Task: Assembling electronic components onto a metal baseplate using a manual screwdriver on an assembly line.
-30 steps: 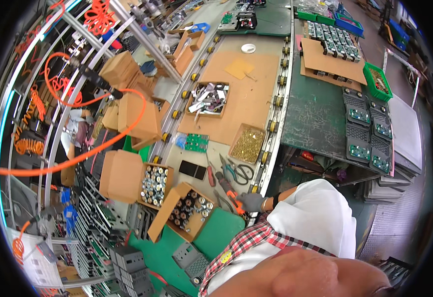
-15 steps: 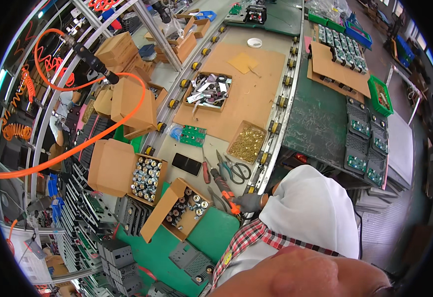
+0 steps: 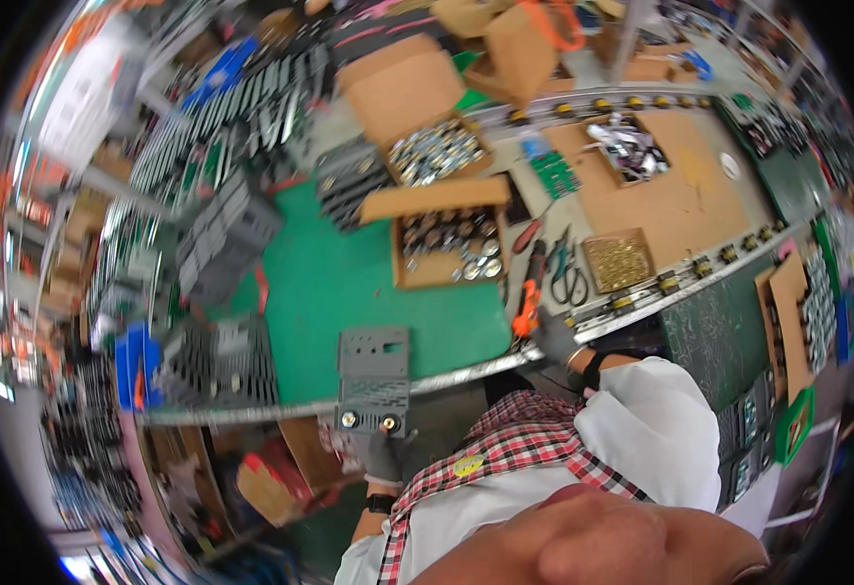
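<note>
At the bench's near edge, a grey plastic panel (image 3: 374,363) with slots and two round brass-coloured fittings is gripped at its lower end by my left hand (image 3: 380,456), in a grey glove. The panel's upper part reaches over the green mat (image 3: 339,283). My right hand (image 3: 556,337), also gloved, closes around the orange end of an orange-and-black power screwdriver (image 3: 532,288) lying at the mat's right edge; some of its fingers are hidden. Beyond the panel stands an open carton (image 3: 446,268) of dark and silvery round metal fittings.
Pliers and scissors (image 3: 570,283) lie beside a box of small brass screws (image 3: 617,261). Farther back are a carton of metal fittings (image 3: 436,154), green circuit boards (image 3: 552,174) and a box of mixed parts (image 3: 629,148). Grey panels (image 3: 222,366) stand stacked at the left.
The view has swung left. My left hand has come into view holding the grey panel, which lay on the green mat before. My right hand stays at the screwdriver's orange end.
</note>
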`<state>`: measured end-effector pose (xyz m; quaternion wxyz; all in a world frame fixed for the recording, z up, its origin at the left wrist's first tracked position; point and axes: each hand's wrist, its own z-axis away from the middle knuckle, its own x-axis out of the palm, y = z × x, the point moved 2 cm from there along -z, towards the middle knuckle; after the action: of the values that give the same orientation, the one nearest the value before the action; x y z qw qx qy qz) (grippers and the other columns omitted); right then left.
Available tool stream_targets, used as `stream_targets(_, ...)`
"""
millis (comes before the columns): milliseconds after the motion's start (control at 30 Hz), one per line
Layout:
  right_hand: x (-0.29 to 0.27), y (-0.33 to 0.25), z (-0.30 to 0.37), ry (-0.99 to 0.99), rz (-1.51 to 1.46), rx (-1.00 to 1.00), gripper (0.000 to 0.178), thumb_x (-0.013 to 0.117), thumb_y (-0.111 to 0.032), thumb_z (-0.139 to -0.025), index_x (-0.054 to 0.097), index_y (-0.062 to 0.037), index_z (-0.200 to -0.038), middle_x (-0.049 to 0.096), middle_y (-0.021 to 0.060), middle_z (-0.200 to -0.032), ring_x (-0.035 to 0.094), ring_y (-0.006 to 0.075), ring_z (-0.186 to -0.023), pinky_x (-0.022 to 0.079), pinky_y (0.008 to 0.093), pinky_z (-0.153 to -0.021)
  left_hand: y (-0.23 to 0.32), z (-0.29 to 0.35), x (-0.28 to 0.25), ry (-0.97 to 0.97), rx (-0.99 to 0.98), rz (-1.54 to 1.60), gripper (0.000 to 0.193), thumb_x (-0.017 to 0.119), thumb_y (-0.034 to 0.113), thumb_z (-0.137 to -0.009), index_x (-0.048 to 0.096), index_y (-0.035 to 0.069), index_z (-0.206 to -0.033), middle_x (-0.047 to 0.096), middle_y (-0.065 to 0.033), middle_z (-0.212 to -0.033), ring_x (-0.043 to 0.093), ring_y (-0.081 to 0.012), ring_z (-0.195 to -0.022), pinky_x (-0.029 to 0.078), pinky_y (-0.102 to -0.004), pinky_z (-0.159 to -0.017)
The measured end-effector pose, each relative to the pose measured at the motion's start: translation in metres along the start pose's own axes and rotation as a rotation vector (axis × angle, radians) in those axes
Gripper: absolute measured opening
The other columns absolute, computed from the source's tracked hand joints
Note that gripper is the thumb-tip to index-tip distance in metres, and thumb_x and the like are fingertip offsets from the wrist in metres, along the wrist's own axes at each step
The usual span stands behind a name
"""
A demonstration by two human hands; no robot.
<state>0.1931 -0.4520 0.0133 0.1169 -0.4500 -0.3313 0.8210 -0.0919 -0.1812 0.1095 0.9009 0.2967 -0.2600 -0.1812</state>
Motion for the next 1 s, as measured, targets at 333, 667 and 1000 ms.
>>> stream_targets(333,0.059,-0.121,0.062,0.071,0.131,-0.973,0.036,0.056,-0.015,-0.072,0.053,-0.0101,-0.108,0.055,0.0106,-0.097,0.053,0.0300,-0.088,0.045,0.0380,-0.074,-0.114,0.132,-0.131,0.394,0.403,-0.704,0.023,0.056,0.008,-0.082,0.050,0.003,-0.104,0.056,-0.0166,-0.091,0.055,-0.0335,-0.083,0.046,-0.0391,-0.067)
stream_targets(667,0.274,0.064,-0.051,-0.794,0.852,-0.476,0.024,0.052,-0.026,-0.076,0.062,-0.0100,-0.090,0.061,0.0164,-0.094,0.058,0.0335,-0.087,0.047,0.0411,-0.074,-0.193,0.039,-0.181,0.563,0.379,-0.115,0.022,0.048,0.020,-0.088,0.053,-0.001,-0.094,0.056,-0.0072,-0.088,0.054,-0.0125,-0.075,0.043,-0.0260,-0.061)
stream_targets(1000,0.316,0.185,-0.171,-0.564,0.609,-0.360,0.037,0.052,-0.031,-0.082,0.054,-0.0086,-0.112,0.053,0.0169,-0.114,0.050,0.0323,-0.106,0.040,0.0379,-0.089,-0.226,-0.108,-0.177,0.649,0.667,-0.517,0.020,0.046,0.016,-0.089,0.059,0.001,-0.083,0.062,-0.0100,-0.070,0.055,-0.0201,-0.052,0.044,-0.0313,-0.050)
